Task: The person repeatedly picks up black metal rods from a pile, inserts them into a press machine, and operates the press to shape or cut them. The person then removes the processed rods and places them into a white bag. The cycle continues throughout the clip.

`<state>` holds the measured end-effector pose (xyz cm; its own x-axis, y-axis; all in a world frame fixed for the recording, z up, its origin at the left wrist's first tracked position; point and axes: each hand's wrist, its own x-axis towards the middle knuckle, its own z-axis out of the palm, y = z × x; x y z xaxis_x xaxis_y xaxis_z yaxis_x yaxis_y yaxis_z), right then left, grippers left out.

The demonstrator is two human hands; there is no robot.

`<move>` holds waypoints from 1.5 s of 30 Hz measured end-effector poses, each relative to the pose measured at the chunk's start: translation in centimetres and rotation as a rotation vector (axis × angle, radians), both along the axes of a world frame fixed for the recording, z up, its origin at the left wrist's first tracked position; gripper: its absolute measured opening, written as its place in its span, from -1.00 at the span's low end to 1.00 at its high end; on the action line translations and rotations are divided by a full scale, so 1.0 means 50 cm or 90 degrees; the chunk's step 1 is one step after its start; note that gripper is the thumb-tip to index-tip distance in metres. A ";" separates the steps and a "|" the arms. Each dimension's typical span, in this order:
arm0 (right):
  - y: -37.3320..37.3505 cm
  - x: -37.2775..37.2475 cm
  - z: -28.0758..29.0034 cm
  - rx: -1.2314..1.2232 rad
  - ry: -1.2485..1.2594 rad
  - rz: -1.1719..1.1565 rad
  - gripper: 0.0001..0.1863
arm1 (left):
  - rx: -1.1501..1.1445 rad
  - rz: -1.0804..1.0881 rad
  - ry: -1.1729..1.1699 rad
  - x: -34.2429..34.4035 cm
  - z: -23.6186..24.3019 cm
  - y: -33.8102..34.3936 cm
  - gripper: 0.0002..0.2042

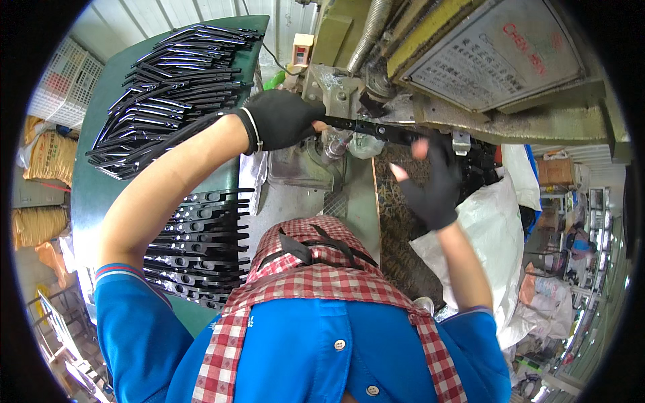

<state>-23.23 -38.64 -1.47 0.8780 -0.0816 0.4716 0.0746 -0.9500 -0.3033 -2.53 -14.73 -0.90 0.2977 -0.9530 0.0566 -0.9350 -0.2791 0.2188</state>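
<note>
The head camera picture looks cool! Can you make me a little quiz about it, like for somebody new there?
1. True or false: the left hand is holding a black bar.
2. Pick one. The apron is:
A) plain green
B) red-and-white checked
C) yellow striped
3. Fill in the missing word: the green table is on the person's ____ side.

Key: 1 true; 2 B; 3 left.
</note>
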 end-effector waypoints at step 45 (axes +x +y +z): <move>0.015 0.012 -0.123 0.202 0.246 0.256 -0.88 | 0.011 0.125 -0.013 0.001 -0.055 0.049 -0.80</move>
<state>-22.63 -37.91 -7.61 0.9710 0.2060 0.1213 0.2350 -0.7299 -0.6418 -2.50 -12.27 -3.63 0.4766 -0.8778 0.0484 -0.8667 -0.4599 0.1932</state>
